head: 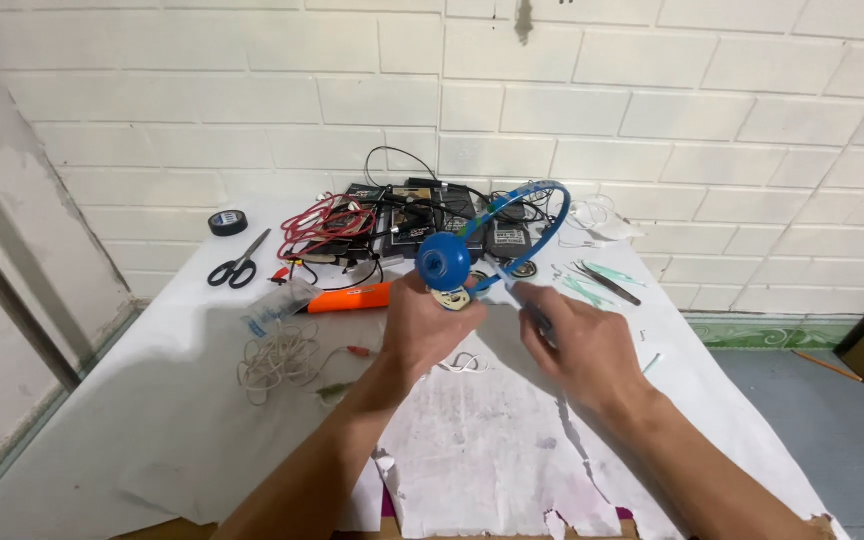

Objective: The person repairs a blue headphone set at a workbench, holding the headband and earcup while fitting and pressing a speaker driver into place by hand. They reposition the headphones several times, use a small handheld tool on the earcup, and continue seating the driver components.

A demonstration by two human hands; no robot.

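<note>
A blue plastic headband headset (512, 215) is held above the middle of the white paper-covered table (152, 420). Its round earcup is gripped by the left hand (430, 325), its inner disc exposed. A thin tool (522, 298) is pinched in the right hand (577, 345) just beside it; the work appears unfinished.

White-covered table (152, 420) bears scissors (239, 263), tape roll (227, 222), coiled cord (278, 358).
</note>
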